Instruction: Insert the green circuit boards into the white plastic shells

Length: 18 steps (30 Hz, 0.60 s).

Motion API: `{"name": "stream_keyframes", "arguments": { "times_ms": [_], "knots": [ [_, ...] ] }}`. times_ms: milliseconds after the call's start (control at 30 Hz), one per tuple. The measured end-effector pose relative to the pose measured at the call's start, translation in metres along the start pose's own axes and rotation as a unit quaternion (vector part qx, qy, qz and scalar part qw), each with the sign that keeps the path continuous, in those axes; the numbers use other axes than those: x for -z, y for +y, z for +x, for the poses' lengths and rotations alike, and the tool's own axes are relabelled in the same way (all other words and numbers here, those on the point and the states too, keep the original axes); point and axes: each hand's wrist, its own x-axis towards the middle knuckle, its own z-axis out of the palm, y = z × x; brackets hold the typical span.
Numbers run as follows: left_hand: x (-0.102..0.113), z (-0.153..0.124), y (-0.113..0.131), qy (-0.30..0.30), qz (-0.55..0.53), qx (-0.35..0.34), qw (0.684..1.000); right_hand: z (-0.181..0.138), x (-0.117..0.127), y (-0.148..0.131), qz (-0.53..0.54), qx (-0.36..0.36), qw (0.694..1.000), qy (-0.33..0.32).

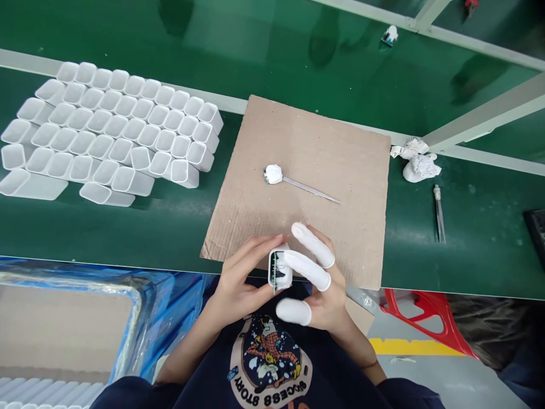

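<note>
I see both hands brought together at the near edge of the cardboard sheet (310, 147), clamped on one small white casing (281, 271) between them. The left hand (240, 278) grips it from its side with bare fingers. The right hand (323, 289) wears white finger cots (306, 270) on thumb, index and middle finger; two of these lie across the casing's top. The casing's open end faces me, and dark parts show inside, perhaps a circuit board, though I cannot make them out.

Just beyond the hands, a thin metal pick (313, 190) with a white lump on its end lies on the cardboard. Far off to the left hand's side, rows of empty white casings (114, 130) lie stacked on the green belt (298, 51). Out past the right hand sit crumpled white lumps (419, 165) and a slim metal tool (438, 213). Below the hands, the dark shirt's print (270, 363) reads "SUCCESS STORY", upside down from here.
</note>
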Motion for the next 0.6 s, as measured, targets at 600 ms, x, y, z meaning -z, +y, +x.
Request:
{"name": "stream_keyframes", "arguments": {
  "times_ms": [600],
  "knots": [
    [-0.014, 0.007, -0.002, 0.003, 0.114, -0.04, 0.993, 0.001, 0.004, 0.011, 0.225, -0.292, 0.929, 0.024]
  ]
}}
